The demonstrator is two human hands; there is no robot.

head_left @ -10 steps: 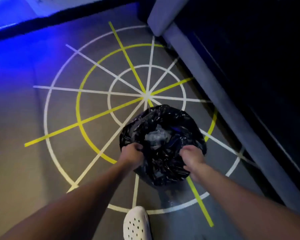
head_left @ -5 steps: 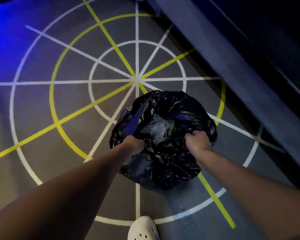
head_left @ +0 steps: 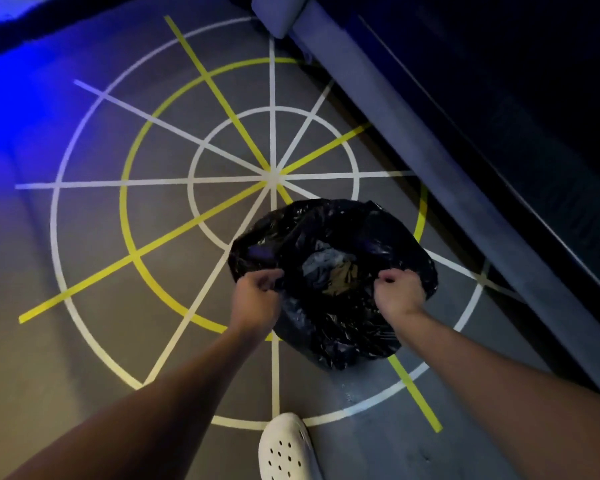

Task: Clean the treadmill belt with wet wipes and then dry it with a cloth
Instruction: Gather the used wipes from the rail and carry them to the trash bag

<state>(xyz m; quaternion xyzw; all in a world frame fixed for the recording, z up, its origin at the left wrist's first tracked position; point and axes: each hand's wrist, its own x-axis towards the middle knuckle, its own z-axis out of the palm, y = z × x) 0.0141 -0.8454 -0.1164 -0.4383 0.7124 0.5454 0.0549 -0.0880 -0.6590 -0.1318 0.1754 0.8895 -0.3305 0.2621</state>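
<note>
A black plastic rubbish bag (head_left: 329, 327) stands open on the floor in front of me. My left hand (head_left: 255, 297) grips the bag's rim on its left side. On the right side, my right hand (head_left: 400, 289) grips the rim too. Between them the mouth is spread, and pale crumpled waste (head_left: 326, 263) shows inside. The treadmill's grey side rail (head_left: 440, 174) runs diagonally along the right, with the dark belt (head_left: 534, 109) beyond it.
The grey floor carries a target pattern of white and yellow lines (head_left: 272, 176). My white perforated clog (head_left: 286, 448) is at the bottom centre. Blue light falls on the upper left floor.
Both hands have kept their grip on the rim and pulled the mouth wider apart. The view has shifted a little; the bag stays in the same spot.
</note>
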